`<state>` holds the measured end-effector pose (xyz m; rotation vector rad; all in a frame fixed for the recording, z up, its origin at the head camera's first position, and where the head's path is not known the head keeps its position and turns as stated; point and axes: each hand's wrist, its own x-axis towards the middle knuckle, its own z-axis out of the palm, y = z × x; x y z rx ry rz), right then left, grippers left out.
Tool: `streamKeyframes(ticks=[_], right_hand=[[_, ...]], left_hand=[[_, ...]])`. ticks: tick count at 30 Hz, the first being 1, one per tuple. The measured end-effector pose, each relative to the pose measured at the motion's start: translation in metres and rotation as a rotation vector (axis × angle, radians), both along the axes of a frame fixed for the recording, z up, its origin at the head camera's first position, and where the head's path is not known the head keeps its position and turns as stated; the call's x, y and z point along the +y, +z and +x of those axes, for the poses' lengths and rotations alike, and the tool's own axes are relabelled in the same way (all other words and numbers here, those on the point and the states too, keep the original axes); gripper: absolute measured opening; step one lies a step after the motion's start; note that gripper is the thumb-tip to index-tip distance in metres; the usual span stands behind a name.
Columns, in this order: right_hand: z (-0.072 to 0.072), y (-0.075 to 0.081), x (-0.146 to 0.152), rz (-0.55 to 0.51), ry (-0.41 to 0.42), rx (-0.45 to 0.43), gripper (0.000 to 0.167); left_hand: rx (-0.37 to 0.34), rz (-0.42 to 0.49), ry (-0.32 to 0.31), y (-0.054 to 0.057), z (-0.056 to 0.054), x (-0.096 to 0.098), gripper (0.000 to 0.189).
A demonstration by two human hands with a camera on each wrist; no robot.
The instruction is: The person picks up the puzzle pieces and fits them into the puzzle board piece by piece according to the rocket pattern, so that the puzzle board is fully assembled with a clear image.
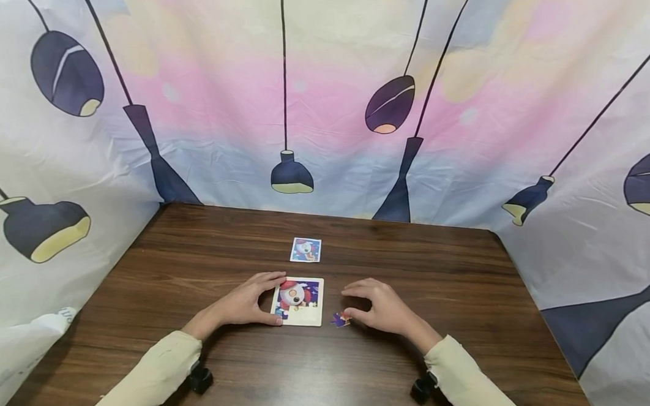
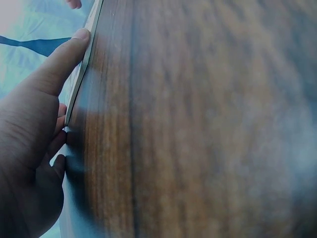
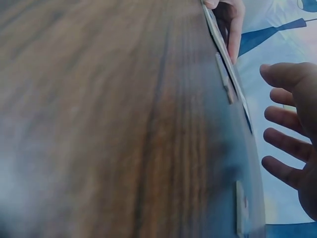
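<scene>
A square jigsaw puzzle board (image 1: 305, 315) with a pale frame lies flat on the table, a cartoon character filling its upper part and bare backing at lower right. My left hand (image 1: 245, 300) grips the board along its left side, thumb at the near corner and fingers at the far one. In the left wrist view the thumb (image 2: 74, 44) presses on the board's edge. My right hand (image 1: 382, 307) hovers right of the board with fingers apart and bent, nothing between them. By its thumb lie loose purple puzzle pieces (image 1: 340, 320); the right wrist view shows one piece (image 3: 241, 208) lying separately.
A small picture card (image 1: 306, 250) with a similar cartoon lies beyond the board. The dark wooden table (image 1: 201, 245) ends at a fabric backdrop (image 1: 341, 106) printed with hanging lamps, which also runs along both sides.
</scene>
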<state>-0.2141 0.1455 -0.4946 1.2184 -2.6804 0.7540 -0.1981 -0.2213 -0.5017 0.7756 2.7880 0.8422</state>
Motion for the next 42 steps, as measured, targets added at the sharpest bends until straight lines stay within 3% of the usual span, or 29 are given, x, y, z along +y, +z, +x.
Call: streamKeyframes(ticks=[18, 42], right_hand=[[0.0042, -0.0056, 0.0020, 0.134, 0.017, -0.054, 0.042], [0.0047, -0.0034, -0.0016, 0.139, 0.035, -0.022, 0.026]], left_hand=[[-0.016, -0.007, 0.006, 0.0004, 0.0008, 0.0007, 0.104], [-0.009, -0.006, 0.003, 0.0021, 0.0015, 0.0010, 0.104]])
